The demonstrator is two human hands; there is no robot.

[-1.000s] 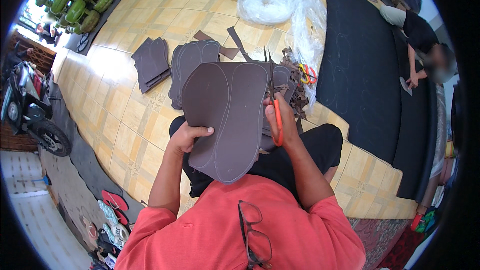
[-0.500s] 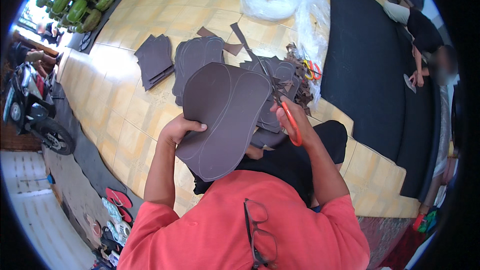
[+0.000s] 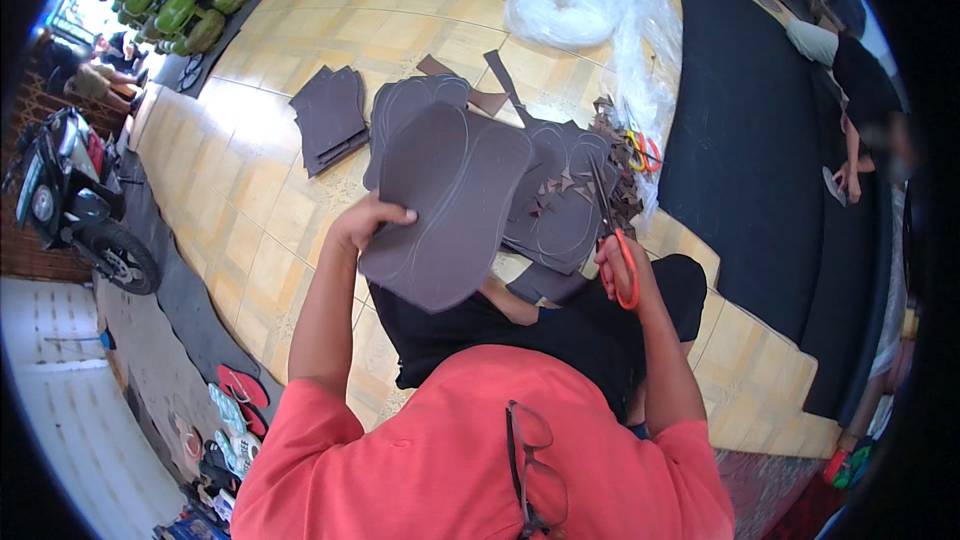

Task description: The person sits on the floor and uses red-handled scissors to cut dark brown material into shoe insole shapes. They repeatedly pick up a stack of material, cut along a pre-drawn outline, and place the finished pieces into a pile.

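My left hand (image 3: pixel 372 220) grips a dark brown sheet (image 3: pixel 450 200) by its left edge, thumb on top. Pale sole-shaped outlines are drawn on the sheet, and its edge is rounded. My right hand (image 3: pixel 622 265) is closed round the orange handles of a pair of scissors (image 3: pixel 627 275). Their dark blades point away from me, a short way right of the sheet and apart from it. Beyond the blades lie more brown sheets (image 3: pixel 565 200) with drawn outlines and small offcuts on them. Partly behind the held sheet is another marked stack (image 3: pixel 415 100).
A plain brown stack (image 3: pixel 330 120) lies to the left, with a heap of offcuts (image 3: pixel 620 160) and yellow-red scissors (image 3: pixel 645 151) at right. Clear plastic wrap (image 3: pixel 570 0) lies farther off. Black material (image 3: pixel 745 160) spreads at right beside another person (image 3: pixel 865 80). A motorcycle (image 3: pixel 85 200) stands left.
The scissors have moved right and nearer to me, away from the sheet's edge. My left hand has shifted the sheet slightly, and the whole view has turned a little.
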